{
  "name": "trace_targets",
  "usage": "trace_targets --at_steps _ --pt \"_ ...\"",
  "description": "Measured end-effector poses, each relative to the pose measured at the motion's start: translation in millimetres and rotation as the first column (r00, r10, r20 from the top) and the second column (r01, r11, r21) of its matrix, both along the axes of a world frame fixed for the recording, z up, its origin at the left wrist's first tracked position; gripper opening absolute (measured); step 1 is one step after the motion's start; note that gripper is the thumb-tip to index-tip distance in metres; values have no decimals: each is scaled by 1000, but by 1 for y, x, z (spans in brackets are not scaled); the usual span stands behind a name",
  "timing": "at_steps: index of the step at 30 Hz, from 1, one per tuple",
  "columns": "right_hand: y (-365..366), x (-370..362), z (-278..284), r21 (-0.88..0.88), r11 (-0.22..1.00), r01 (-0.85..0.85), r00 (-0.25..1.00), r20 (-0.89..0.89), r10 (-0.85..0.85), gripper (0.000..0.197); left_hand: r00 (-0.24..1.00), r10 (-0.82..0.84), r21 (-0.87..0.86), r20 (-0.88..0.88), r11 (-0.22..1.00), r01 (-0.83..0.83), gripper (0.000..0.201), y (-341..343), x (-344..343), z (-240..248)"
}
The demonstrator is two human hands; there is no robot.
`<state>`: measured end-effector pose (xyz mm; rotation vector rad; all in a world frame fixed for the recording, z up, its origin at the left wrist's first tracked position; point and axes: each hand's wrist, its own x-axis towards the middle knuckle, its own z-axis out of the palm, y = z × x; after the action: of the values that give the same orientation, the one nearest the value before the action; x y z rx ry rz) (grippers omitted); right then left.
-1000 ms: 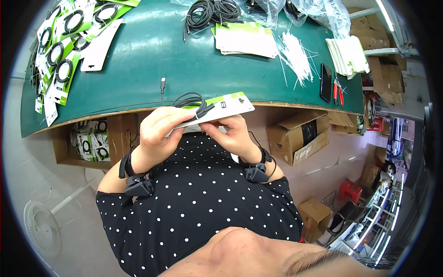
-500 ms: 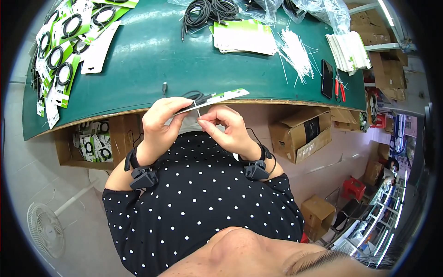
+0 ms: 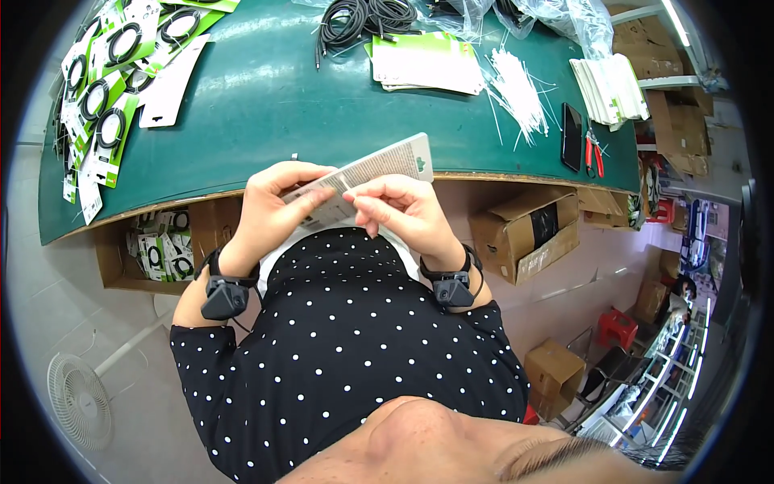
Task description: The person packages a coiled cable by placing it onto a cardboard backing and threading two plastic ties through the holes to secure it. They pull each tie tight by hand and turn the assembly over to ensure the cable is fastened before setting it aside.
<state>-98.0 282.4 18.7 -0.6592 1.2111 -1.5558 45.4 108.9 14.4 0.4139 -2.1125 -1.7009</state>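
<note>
My left hand [image 3: 280, 198] is closed on the left end of a backing card [image 3: 387, 164], thumb on the face toward me. That face is greyish with fine print and a green mark near its hanging hole. A thin white cable tie [image 3: 344, 179] crosses the card near its middle. My right hand [image 3: 401, 208] is closed at the card's lower edge, its thumb and forefinger pinching at the tie's end. A small connector tip [image 3: 294, 156] shows beyond my left hand; the black cable behind the card is hidden.
Carded black cables [image 3: 105, 97] are heaped at the left of the green table [image 3: 242, 105]. Farther back lie coiled cables [image 3: 363, 24], green-white cards [image 3: 427, 63] and loose cable ties [image 3: 518, 97]. A phone [image 3: 571, 137] and red-handled cutters [image 3: 594, 153] lie right. Cardboard boxes [image 3: 524, 234] stand below.
The card has turned from nearly edge-on to showing its printed back, its right end rising. The coiled cable has gone out of sight behind it. Both hands still hold on.
</note>
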Motion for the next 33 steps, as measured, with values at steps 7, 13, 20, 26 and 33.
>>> trace_targets --at_steps 7,13,20,26,33 --pt "-17 -18 10 -211 971 113 602 -763 -235 22 973 -127 645 191 763 -27 28 -15 -2 -4" --pt "-33 -22 7 -201 978 -53 294 -939 -177 14 963 -164 634 215 773 -10 29 -11 -7 -5" --pt "-40 -21 -1 -340 939 -60 350 -888 -299 10 958 -182 654 222 757 -8 23 -17 -9 -2" --pt "-32 -26 1 -341 921 -186 320 -908 -271 15 961 -208 712 185 702 15 20 -19 -9 -5" --pt "-34 -29 -2 -269 956 -114 361 -908 -212 13 966 -174 655 194 756 5 20 -10 -9 -11"
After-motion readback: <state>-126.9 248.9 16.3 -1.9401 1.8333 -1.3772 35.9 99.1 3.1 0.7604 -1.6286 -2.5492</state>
